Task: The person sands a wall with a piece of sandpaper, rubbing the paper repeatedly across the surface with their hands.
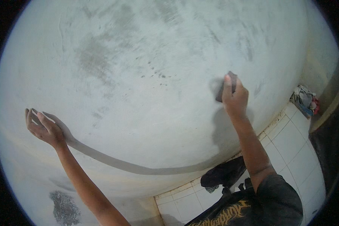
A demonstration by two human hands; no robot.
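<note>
A pale plastered wall [158,118] with grey smudged patches fills most of the view. At the right, my right hand [236,94] grips a dark sheet or pad [232,80], possibly sandpaper, with the thumb along its face. The dark piece is at the wall, its lower corner showing left of the hand. Over at the far left, my left hand [46,128] is raised by the wall with nothing in it, the fingers slightly curled and apart. Whether its fingertips touch the wall cannot be told. Both arms cast shadows on the plaster.
White floor tiles [288,141] run along the wall's base. A heap of rags [303,97] lies in the corner at right. Dark cloth or a bag [224,173] is on the floor near me. A dark rough patch [65,207] marks the lower left wall.
</note>
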